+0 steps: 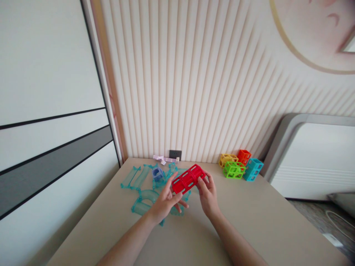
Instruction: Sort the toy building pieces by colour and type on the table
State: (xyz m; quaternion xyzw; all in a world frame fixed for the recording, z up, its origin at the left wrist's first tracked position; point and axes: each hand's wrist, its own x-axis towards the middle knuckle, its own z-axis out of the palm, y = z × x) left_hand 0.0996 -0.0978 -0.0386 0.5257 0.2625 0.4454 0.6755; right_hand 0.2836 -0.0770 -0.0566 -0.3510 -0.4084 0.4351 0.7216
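Between my two hands, raised over the table, is a long red open-frame toy block (188, 178), tilted with its right end higher. My left hand (168, 197) grips its lower left end between thumb and fingers, the other fingers spread below. At the upper right end, my right hand (207, 192) pinches it with thumb and fingertips. Translucent teal track pieces (141, 176) lie under and to the left of my hands, partly hidden by the left one. Among them sits a small blue block (157, 173).
At the table's (249, 218) back right stand a yellow block (227, 160), a green block (233, 170), an orange-red block (244, 156) and a blue block (253, 169). Pale purple pieces (166, 159) lie by the wall below a dark socket (175, 154). A white cabinet (50, 66) borders the left.
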